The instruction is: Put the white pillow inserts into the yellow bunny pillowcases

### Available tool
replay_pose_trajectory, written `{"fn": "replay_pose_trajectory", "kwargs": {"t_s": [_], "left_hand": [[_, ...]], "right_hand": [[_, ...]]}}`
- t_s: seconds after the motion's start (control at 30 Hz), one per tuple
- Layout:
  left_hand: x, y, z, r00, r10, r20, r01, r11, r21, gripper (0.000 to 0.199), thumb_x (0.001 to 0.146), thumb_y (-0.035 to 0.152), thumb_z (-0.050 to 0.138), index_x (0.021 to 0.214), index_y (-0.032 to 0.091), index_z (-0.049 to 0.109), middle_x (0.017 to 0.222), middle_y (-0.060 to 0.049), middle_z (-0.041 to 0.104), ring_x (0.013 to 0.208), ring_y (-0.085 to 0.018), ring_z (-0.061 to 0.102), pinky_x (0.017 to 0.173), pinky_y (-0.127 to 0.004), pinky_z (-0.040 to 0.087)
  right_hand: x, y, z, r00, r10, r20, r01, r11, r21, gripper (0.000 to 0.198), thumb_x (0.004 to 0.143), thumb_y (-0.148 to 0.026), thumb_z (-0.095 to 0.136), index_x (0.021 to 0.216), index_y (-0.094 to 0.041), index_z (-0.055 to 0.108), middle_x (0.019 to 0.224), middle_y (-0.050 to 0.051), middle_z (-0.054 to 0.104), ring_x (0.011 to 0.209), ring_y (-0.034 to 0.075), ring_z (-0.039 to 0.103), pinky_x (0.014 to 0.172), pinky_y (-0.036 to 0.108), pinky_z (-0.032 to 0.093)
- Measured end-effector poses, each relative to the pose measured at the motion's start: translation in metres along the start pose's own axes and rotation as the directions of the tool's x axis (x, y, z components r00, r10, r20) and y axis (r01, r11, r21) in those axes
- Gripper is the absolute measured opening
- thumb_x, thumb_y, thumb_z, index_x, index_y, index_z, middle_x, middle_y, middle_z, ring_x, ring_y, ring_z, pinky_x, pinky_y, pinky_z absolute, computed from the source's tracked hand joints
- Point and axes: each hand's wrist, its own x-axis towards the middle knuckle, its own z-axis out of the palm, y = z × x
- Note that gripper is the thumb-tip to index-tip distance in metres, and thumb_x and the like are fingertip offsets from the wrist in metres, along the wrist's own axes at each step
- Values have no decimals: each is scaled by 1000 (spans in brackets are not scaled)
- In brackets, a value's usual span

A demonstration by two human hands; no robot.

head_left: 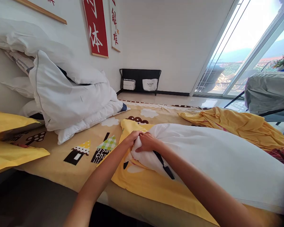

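Note:
A large white pillow (203,154) with a dark strip along its side lies on top of a flat yellow pillowcase (142,186). The pillow's left end is bunched up and narrow. My left hand (133,137) is closed on the tip of this end. Close beside it, my right hand (147,142) grips the same bunched end from the right, its fingers wrapped over the white cloth. The fingertips of both hands are partly hidden. Some printed yellow fabric shows beneath the bunched tip.
A patterned tan sheet (54,164) covers the bed. White pillows (71,97) are piled at the left, with yellow pillows (16,154) nearer. Crumpled yellow cloth (239,126) lies at the right. A black rack (139,80) stands by the far wall; a grey-covered object (269,91) is near the window.

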Motion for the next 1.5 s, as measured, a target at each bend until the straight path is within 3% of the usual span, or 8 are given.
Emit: {"fn": "replay_pose_trajectory", "kwargs": {"t_s": [0.3,0.43,0.5,0.67,0.77,0.93,1.2,1.5], "left_hand": [[-10,6,17,994,93,-54,-76,963,257,10,78,23,50,73,17,57,72,-1,63,76,-16,58,79,-30,46],[-15,5,26,991,121,-57,-93,928,360,21,81,27,49,94,17,62,108,-9,67,107,-22,58,97,-34,41],[-23,1,26,986,142,-85,-96,911,402,37,85,33,45,116,16,58,134,-13,55,128,-24,45,108,-35,32],[-47,-14,23,961,200,-193,-82,867,492,57,94,41,28,143,12,34,155,-13,23,143,-23,22,116,-36,17],[-56,-20,25,949,246,-196,-98,823,560,56,92,32,33,144,11,34,154,-11,27,143,-21,22,118,-32,13],[-57,-19,31,931,341,-128,-166,710,685,52,87,17,36,137,13,46,148,-9,41,138,-19,34,117,-30,17],[-25,-18,30,941,300,-159,-86,663,744,49,76,7,42,123,8,54,137,-20,50,130,-28,43,112,-38,24],[2,-13,36,947,289,-139,-80,634,769,46,67,-3,47,111,8,53,130,-25,52,124,-33,46,106,-41,32]], "right_hand": [[-4,-1,12,983,-33,179,12,993,115,115,57,-67,71,144,-2,33,152,21,25,143,33,12,117,39,7],[4,2,11,958,-19,285,-29,986,165,119,53,-66,73,147,-8,30,153,18,22,145,30,2,117,40,-4],[8,7,8,957,3,289,-56,983,176,124,51,-66,74,148,-7,24,153,20,20,144,31,2,115,45,-9],[8,44,-9,974,-100,205,38,958,286,97,62,-61,69,145,-21,37,149,9,37,140,29,26,115,42,11],[5,80,-22,996,-4,88,-18,968,249,68,79,-50,57,140,-24,45,144,7,46,134,25,37,111,38,24],[-1,115,-21,983,180,-32,-175,976,131,66,82,-50,55,142,-25,42,140,14,48,132,34,37,105,54,23],[-29,79,-3,997,26,-70,-29,999,-36,30,92,-35,44,92,-21,70,100,10,65,104,23,54,95,40,28],[-15,57,11,999,-43,17,45,981,-187,29,88,-17,43,95,-17,71,106,15,63,107,28,52,93,44,32]]}}
